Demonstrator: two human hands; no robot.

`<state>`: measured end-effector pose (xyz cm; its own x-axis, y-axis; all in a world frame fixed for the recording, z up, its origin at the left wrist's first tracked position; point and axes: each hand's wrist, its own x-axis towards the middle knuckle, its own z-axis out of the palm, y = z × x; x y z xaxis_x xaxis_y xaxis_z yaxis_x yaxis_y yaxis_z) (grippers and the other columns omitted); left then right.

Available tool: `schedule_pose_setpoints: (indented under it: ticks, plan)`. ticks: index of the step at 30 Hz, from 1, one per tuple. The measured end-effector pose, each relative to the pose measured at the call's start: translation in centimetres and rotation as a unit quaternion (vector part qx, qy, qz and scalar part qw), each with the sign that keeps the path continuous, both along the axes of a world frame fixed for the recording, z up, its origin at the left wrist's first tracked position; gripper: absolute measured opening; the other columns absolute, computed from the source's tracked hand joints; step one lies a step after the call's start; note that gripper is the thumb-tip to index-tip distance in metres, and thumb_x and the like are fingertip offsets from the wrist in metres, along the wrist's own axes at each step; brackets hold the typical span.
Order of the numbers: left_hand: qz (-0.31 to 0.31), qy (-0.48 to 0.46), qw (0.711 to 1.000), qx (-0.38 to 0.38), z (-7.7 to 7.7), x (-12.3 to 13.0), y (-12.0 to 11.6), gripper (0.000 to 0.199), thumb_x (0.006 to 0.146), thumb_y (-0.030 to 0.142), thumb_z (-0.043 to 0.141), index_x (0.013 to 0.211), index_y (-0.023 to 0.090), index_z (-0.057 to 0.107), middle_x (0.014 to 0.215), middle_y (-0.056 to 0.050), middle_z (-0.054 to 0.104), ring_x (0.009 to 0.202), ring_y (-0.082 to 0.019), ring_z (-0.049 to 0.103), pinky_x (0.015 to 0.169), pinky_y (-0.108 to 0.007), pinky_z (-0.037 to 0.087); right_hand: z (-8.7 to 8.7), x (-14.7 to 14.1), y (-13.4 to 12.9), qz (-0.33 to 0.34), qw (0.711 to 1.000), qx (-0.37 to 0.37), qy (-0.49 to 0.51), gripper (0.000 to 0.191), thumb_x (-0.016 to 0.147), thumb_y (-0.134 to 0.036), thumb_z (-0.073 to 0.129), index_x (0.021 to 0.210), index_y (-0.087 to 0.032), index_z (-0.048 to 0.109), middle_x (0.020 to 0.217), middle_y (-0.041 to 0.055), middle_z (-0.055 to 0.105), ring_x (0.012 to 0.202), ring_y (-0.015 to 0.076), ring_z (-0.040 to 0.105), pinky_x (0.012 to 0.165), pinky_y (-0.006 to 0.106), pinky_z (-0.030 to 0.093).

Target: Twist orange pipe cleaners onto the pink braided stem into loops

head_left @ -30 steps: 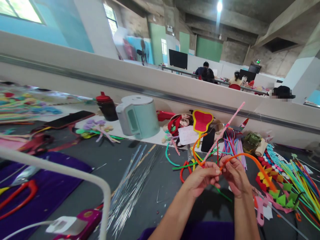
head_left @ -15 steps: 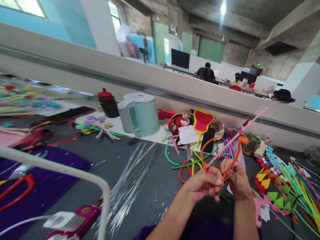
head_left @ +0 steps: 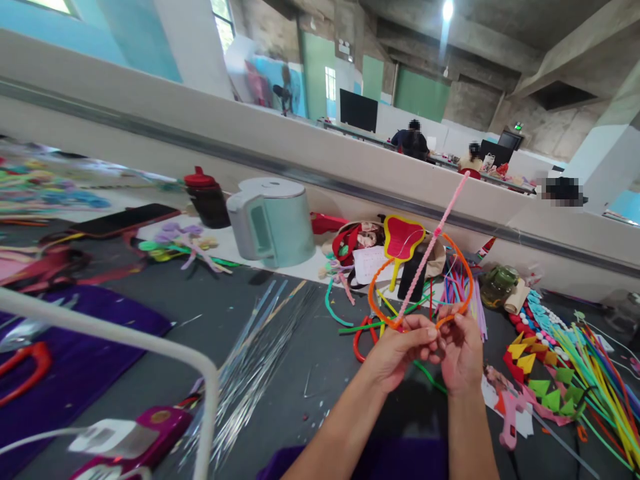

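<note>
A pink twisted pipe cleaner (head_left: pixel 423 263) slants up and away from my left hand (head_left: pixel 407 350), whose thumb and fingers pinch it near its lower end. An orange pipe cleaner (head_left: pixel 471 277) bends in a wide curve on both sides of the pink one. My right hand (head_left: pixel 461 347) has closed its fingertips on the orange pipe cleaner's right-hand part, close beside the left fingertips. The fingers hide where the pieces meet. Just behind the hands, red-handled scissors (head_left: pixel 360 343) and a green pipe cleaner (head_left: pixel 363 328) lie on the dark table.
A pale blue kettle (head_left: pixel 287 223) and a dark bottle with a red lid (head_left: pixel 206 200) stand by the low partition (head_left: pixel 300 160). Thin wires (head_left: pixel 260 373) are spread leftward. Colourful pipe cleaners (head_left: pixel 595 380) lie right. A white bent tube (head_left: pixel 150 337) crosses the left front.
The pink pipe cleaner has swung left and more upright. The orange one has opened into a wider curve, its right side now arching inward at the top. Both hands have shifted slightly left.
</note>
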<state>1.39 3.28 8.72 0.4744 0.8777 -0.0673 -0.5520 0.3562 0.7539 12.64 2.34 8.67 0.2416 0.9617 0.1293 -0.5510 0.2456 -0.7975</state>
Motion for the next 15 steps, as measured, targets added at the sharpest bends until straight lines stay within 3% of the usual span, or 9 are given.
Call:
schedule_pose_setpoints:
  ticks: [4,11,15]
  plan:
    - [0.02,-0.009,1.0,-0.002,0.33,-0.13,0.08,0.023,0.056,0.025,0.081,0.058,0.011,0.063,0.056,-0.001,0.063,0.04,-0.005,0.048,0.052,-0.023,0.053,0.51,-0.05,-0.27,-0.007,0.996,0.035,-0.077,0.019,0.072,-0.028,0.068,0.081,-0.02,0.053,0.077,0.0008,0.061,0.056,0.0101,0.054,0.048,0.021,0.046]
    - [0.101,-0.018,0.994,-0.033,0.85,-0.04,0.04,0.024,0.054,0.024,0.082,0.058,0.012,0.062,0.05,0.002,0.06,0.041,-0.005,0.05,0.054,-0.021,0.053,-0.16,-0.23,-0.02,-0.081,0.984,0.039,-0.157,0.019,0.074,-0.032,0.071,0.079,-0.018,0.058,0.068,-0.0019,0.059,0.054,0.0104,0.054,0.048,0.022,0.046]
    - [0.145,-0.023,0.988,-0.044,0.3,0.19,0.45,0.022,0.054,0.022,0.081,0.061,0.012,0.063,0.05,0.003,0.06,0.041,-0.005,0.05,0.053,-0.02,0.052,-0.18,-0.76,-0.34,-0.138,0.958,0.059,-0.246,0.015,0.075,-0.03,0.07,0.077,-0.018,0.062,0.068,0.0,0.063,0.058,0.0133,0.059,0.053,0.025,0.049]
